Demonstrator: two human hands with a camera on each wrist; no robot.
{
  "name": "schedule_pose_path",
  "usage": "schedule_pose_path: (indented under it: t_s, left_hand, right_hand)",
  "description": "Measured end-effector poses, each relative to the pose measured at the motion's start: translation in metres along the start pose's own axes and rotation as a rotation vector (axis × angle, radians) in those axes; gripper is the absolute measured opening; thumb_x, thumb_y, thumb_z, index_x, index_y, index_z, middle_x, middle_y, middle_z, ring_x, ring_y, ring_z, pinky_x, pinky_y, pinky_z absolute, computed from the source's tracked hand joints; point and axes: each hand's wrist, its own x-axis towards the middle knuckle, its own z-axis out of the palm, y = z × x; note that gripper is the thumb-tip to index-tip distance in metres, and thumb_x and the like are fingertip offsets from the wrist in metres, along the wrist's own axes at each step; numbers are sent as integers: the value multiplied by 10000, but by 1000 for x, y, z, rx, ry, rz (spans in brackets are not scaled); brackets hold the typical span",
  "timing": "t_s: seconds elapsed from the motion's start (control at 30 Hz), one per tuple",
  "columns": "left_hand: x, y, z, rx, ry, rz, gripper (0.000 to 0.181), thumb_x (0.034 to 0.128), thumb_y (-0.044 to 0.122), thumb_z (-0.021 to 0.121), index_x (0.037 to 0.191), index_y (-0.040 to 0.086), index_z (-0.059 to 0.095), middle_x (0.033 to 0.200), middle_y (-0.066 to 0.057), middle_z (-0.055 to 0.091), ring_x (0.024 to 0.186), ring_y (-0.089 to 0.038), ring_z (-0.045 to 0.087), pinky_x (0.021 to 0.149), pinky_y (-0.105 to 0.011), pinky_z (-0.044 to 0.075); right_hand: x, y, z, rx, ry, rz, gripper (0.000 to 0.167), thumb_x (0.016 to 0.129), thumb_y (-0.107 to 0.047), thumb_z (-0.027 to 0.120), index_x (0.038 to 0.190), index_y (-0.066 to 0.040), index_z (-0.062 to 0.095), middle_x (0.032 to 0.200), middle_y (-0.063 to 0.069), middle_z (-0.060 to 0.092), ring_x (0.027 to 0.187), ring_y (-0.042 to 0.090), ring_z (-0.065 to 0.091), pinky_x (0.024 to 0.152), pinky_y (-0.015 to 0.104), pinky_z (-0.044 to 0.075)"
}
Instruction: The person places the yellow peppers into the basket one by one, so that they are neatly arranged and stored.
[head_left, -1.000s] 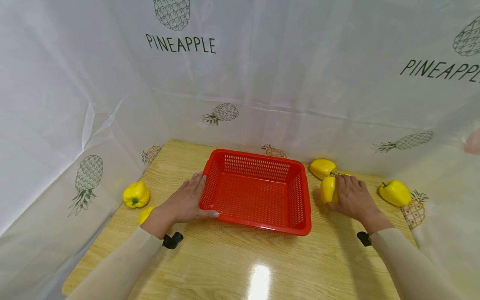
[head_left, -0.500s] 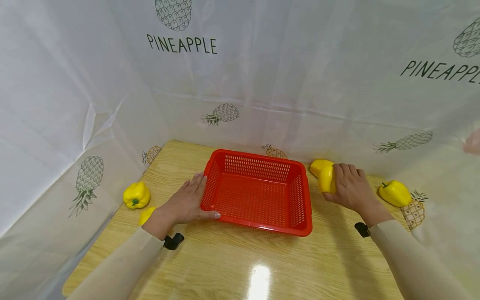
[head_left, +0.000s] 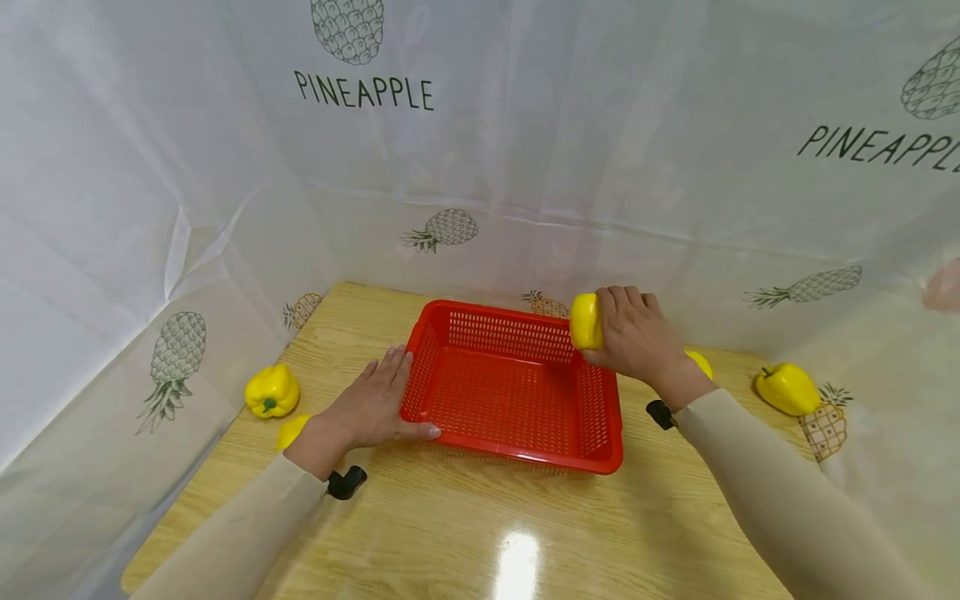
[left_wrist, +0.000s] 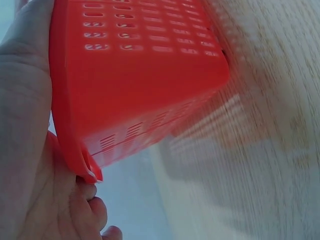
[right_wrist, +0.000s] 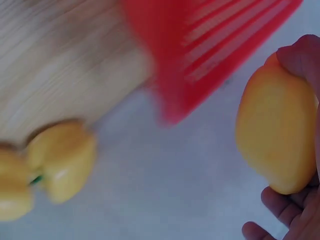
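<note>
In the head view a red plastic basket (head_left: 517,455) with slotted walls sits mid-table. My left hand (head_left: 363,408) rests on its left rim, fingers straight, with the thumb lying on the front rim. Seen from the left wrist, the hand lies along the basket (left_wrist: 135,75) edge. My right hand (head_left: 637,337) grips a yellow bell pepper (head_left: 585,321) above the basket's back right corner. In the right wrist view, thumb and fingers wrap around that pepper (right_wrist: 277,125) from either end.
Two yellow bell peppers, one whole (head_left: 272,390) and one partly hidden behind the left wrist, lie at the left. Another yellow pepper (head_left: 787,388) lies far right, and one more (head_left: 700,362) shows behind the right wrist. A white pineapple-print curtain (head_left: 525,167) encloses the wooden table (head_left: 420,533).
My right hand has lifted the pepper off the table at the right and carried it left and up, over the basket's back right corner. My left hand has stayed put.
</note>
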Motion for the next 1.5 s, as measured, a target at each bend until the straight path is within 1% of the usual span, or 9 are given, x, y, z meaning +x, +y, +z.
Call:
schedule_pose_path:
  t_s: [0.13, 0.27, 0.43, 0.6, 0.77, 0.87, 1.07, 1.3, 1.5]
  left_hand:
    - [0, -2, -1, 7, -1, 4, 1358, 834, 903, 561, 1672, -35, 50, 1765, -228, 21, 1645, -388, 39, 1319, -600, 92]
    - [1, -2, -3, 21, -6, 5, 1342, 844, 893, 562, 1671, -38, 61, 1766, -220, 24, 1645, -387, 40, 1320, -598, 93]
    - [2, 1, -4, 20, -13, -2, 1338, 841, 878, 585, 1671, -37, 71, 1767, -215, 38, 1647, -384, 44, 1325, -581, 96]
    - [4, 2, -1, 33, -6, 10, 1344, 832, 895, 568, 1671, -40, 91, 1765, -215, 59, 1646, -385, 62, 1325, -570, 125]
    - [5, 0, 2, 43, 8, 18, 1353, 823, 917, 545, 1670, -42, 104, 1763, -219, 77, 1645, -384, 77, 1322, -570, 147]
    - [6, -1, 3, 34, 12, 16, 1353, 823, 915, 549, 1671, -41, 104, 1763, -219, 79, 1644, -383, 79, 1323, -568, 146]
    - [5, -1, 4, 35, 27, 24, 1342, 834, 903, 553, 1667, -51, 112, 1759, -227, 104, 1640, -392, 106, 1319, -569, 167]
    - [5, -1, 4, 44, 32, 21, 1344, 831, 910, 547, 1664, -57, 125, 1754, -232, 123, 1638, -391, 121, 1316, -567, 184]
    - [5, 0, 3, 28, 22, 13, 1344, 831, 905, 556, 1666, -52, 116, 1760, -222, 105, 1643, -378, 101, 1320, -561, 172]
  right_hand:
    - [35, -37, 3, 21, -10, -17, 905, 789, -611, 813, 1297, 54, 468, 1182, 251, 589, 1075, 435, 559, 869, 537, 498]
    - [61, -76, 15, 21, -30, -35, 892, 790, -661, 796, 1273, 27, 496, 1140, 202, 597, 1044, 387, 569, 850, 495, 510]
    - [79, -114, 39, 7, -89, -69, 829, 839, -697, 697, 1257, -8, 503, 1122, 157, 600, 1048, 347, 567, 880, 473, 541]
    - [87, -139, 59, 21, -171, -86, 809, 868, -702, 671, 1254, -9, 508, 1123, 153, 603, 1063, 342, 570, 915, 482, 540]
    - [93, -155, 76, 73, -280, -54, 812, 884, -713, 659, 1290, -32, 483, 1143, 120, 570, 1043, 293, 517, 887, 439, 504]
    - [95, -162, 84, 73, -310, -42, 812, 892, -720, 638, 1311, -43, 479, 1168, 112, 572, 1073, 286, 518, 929, 441, 503]
    - [97, -170, 94, 55, -284, -46, 801, 906, -702, 604, 1330, -33, 481, 1210, 140, 587, 1121, 310, 550, 1017, 477, 508]
    - [95, -172, 102, 49, -260, -42, 772, 903, -704, 598, 1273, -36, 488, 1133, 135, 578, 1050, 302, 539, 968, 456, 510]
    - [94, -172, 105, 61, -280, -32, 792, 913, -724, 591, 1292, -39, 477, 1150, 135, 568, 1077, 309, 535, 991, 466, 502]
